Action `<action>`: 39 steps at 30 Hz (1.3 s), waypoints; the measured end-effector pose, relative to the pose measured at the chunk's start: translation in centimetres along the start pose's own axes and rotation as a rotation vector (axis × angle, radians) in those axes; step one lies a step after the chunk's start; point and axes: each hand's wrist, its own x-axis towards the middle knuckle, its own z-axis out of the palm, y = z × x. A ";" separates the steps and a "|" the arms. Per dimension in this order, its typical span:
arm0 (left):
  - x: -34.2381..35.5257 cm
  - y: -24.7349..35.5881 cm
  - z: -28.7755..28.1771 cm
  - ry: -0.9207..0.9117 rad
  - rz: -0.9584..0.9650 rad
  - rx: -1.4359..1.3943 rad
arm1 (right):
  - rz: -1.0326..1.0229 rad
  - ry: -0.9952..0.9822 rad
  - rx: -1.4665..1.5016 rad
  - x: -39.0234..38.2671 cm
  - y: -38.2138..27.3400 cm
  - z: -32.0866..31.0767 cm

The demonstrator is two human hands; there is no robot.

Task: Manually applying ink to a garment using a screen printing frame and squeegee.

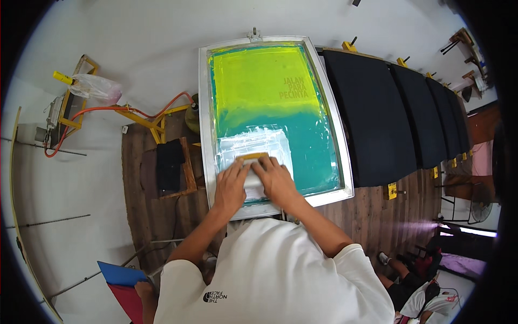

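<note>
Both my hands are closed on a squeegee (252, 156) with a yellowish top edge, near the close end of a screen printing frame (345, 156). My left hand (232, 183) grips its left side and my right hand (275, 181) its right side, thumbs toward the middle. White ink (256, 135) is smeared on the mesh around and beyond the squeegee. The mesh is teal at the near end (313, 167) and coated bright yellow-green at the far end (253, 70), with some lettering at the far right. The squeegee's lower edge is hidden by my hands.
Several black padded boards (369, 113) line up to the right of the frame, with yellow clamps (393, 190). A yellow metal stand (156, 127) and an orange hose (118, 108) are on the left. Dark cloth (170, 162) hangs by a wooden frame. Other people (431, 297) sit at lower right.
</note>
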 end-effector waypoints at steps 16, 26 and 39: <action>1.4 -0.1 -1.5 0.010 -0.043 -0.069 | -0.001 -0.045 -0.037 2.3 0.6 -1.7; -4.0 4.4 -3.3 -0.314 -0.117 -0.044 | -0.006 -0.171 0.102 -4.7 -1.8 -2.2; -2.3 1.8 -0.9 -0.167 -0.056 0.027 | -0.019 -0.014 -0.004 -2.3 -0.6 -0.7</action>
